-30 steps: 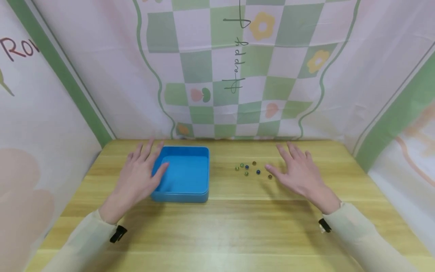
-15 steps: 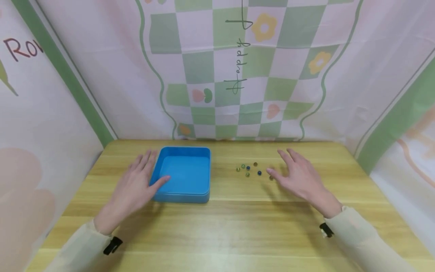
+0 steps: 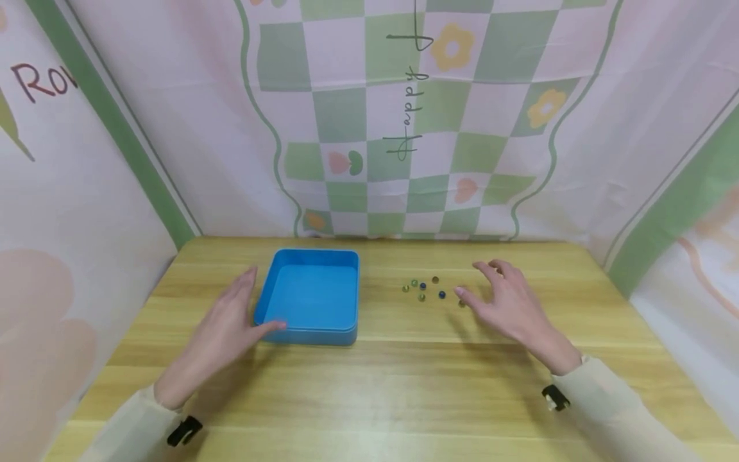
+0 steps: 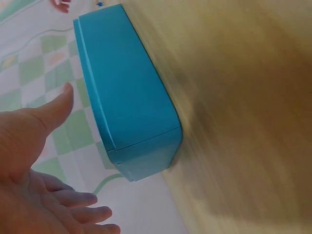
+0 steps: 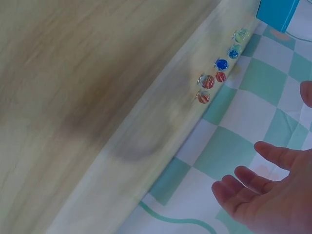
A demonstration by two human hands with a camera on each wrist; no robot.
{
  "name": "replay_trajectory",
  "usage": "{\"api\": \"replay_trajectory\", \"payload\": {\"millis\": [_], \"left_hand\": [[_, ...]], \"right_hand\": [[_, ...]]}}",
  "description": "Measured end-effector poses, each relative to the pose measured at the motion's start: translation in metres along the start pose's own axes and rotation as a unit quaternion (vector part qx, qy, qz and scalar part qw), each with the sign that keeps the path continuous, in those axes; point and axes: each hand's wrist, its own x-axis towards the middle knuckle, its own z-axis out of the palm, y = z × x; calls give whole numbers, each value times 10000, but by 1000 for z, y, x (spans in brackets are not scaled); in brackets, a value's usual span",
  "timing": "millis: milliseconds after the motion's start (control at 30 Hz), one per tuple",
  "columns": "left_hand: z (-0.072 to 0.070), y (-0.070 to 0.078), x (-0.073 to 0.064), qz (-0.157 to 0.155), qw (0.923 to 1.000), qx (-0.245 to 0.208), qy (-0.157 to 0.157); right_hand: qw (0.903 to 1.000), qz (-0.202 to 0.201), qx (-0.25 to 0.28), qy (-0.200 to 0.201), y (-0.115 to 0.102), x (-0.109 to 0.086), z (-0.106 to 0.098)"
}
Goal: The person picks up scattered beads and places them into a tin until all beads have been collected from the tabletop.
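A blue square box (image 3: 314, 337) with an open top stands left of centre on the wooden table. My left hand (image 3: 216, 330) is at its left side, fingers fairly straight; its thumb overlaps the near left corner in the head view. In the left wrist view, a gap shows between that hand (image 4: 46, 165) and the box (image 4: 122, 83). Several small glass marbles lie right of the box, among them a dark blue marble (image 3: 442, 294) and a greenish marble (image 3: 405, 289). My right hand (image 3: 510, 301) hovers beside them, fingers loosely bent, holding nothing. Its thumb partly hides a brown marble (image 3: 462, 304).
The wooden table (image 3: 369, 398) reaches back to a checked curtain (image 3: 383, 179). Pale fabric panels stand at the left and right sides. A dark clip (image 3: 185, 430) sits at the left cuff, another dark clip (image 3: 555, 398) at the right cuff.
My left hand has drawn back toward me from over the box's left part, its thumb now at the near corner. The right hand's fingers have bent more and lowered slightly. Box and marbles stay put.
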Motion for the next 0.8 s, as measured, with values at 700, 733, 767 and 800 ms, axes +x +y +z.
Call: {"api": "replay_trajectory", "payload": {"millis": [700,733,767,800], "left_hand": [[15,-10,-12,-853,9805,-1655,-626],[16,-11,-12,-854,9784,-1777,-617],[17,-12,-12,-854,9763,-1895,-611],[18,-13,-11,-848,9740,-2012,-602]], "right_hand": [[9905,399,1298,-211,3,-3,8],[9901,413,1323,-228,4,-3,9],[9894,442,1356,-260,4,-3,9],[9889,479,1374,-302,3,-3,9]]}}
